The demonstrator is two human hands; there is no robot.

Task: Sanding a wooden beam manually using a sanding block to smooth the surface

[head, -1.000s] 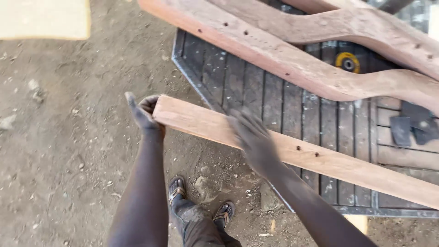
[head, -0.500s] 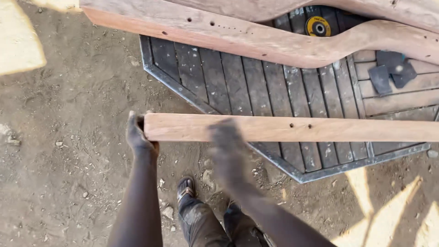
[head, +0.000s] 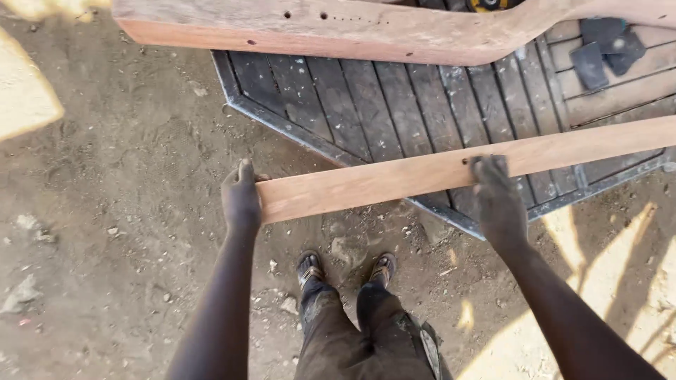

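A long reddish wooden plank (head: pixel 394 177) runs from centre left up to the right edge of the head view, held in the air above the ground. My left hand (head: pixel 241 197) is closed around its near left end. My right hand (head: pixel 497 198) grips the plank further along, fingers over its top edge beside a small hole. The plank hangs over the front edge of a dark slatted wooden panel (head: pixel 380 105). My feet (head: pixel 345 271) in sandals stand on the dirt below the plank.
A thick curved timber piece (head: pixel 366 32) with drilled holes lies across the top of the panel. Dark flat scraps (head: pixel 605 49) rest on the panel at upper right. A yellow and black disc (head: pixel 489 4) shows at the top edge. Bare dirt ground (head: pixel 105 211) spreads to the left.
The plank has swung so its right end points further up. My right hand has slid rightward along it. My left hand has stayed on the near end.
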